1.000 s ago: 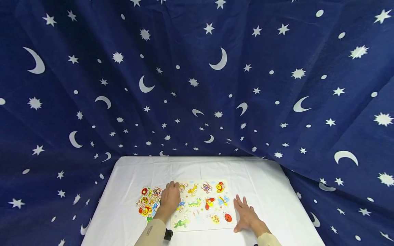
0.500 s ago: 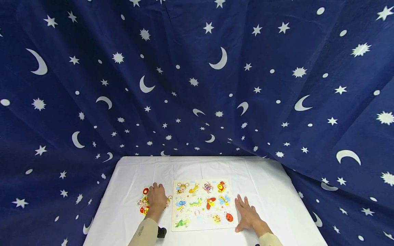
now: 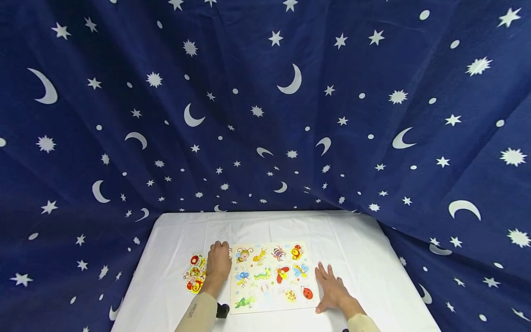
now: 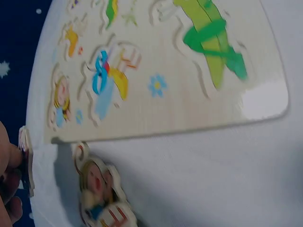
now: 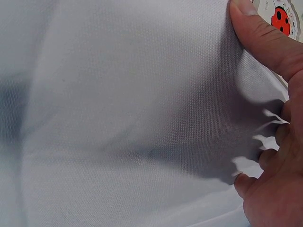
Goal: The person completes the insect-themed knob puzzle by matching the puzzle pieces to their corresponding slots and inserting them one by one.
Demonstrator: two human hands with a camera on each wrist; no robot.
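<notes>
A pale wooden insect puzzle board [image 3: 271, 263] lies on the white table, showing bees, a caterpillar, a grasshopper and a ladybug. My left hand [image 3: 219, 260] is just left of its upper-left corner. In the left wrist view the fingers pinch a thin wooden puzzle piece [image 4: 25, 163], seen edge-on, so its picture is mostly hidden. A bee-shaped puzzle piece [image 4: 99, 191] is beside the board's left edge. My right hand [image 3: 333, 290], fingers spread, rests at the board's right edge; its thumb is close to the red ladybug [image 5: 280, 20].
Left of the left hand is a colourful pile of loose insect puzzle pieces [image 3: 195, 272], partly covered by that hand and forearm. White cloth [image 3: 352, 249] covers the table. Behind and around it hangs a dark blue curtain [image 3: 249, 138] with stars and moons.
The left hand went from the board's upper-left corner leftward to the pile, then back right toward the board with a puzzle piece. The right hand has stayed in place.
</notes>
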